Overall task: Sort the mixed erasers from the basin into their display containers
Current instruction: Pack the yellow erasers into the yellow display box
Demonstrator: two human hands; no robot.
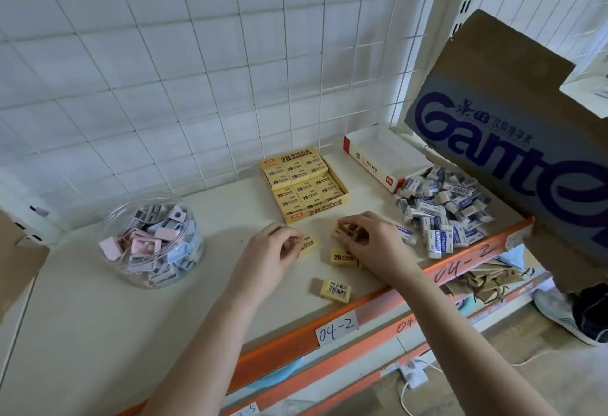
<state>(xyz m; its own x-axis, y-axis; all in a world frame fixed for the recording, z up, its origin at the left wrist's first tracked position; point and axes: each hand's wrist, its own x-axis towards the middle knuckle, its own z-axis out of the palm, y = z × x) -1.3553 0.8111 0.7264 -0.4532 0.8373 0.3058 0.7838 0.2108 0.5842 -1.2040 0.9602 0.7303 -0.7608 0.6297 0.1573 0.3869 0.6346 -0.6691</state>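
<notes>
The white wire grid fills the upper left and the middle top of the frame. Below it, the cream shelf runs from the lower left up to the right, with an orange front edge that carries a paper label written "04-2". At the upper right a big cardboard box with blue letters stands tilted over the right end of the shelf.

At the left middle a clear round tub stands on the shelf, with pink, blue and grey small pieces inside. At the right middle, a pile of white erasers with blue sleeves lies loose on the shelf, just under the cardboard box. Above this pile is a white display box with a red edge, and it has no erasers inside. In the centre the yellow display box is almost full with rows of yellow 2B erasers.

Just below it are both hands. The left hand pinches one yellow eraser with curled fingers. The right hand holds a second yellow eraser in its fingertips, just beside the pile. A third yellow eraser lies on the shelf under the right hand, and a fourth yellow eraser lies lower, near the orange edge.
</notes>
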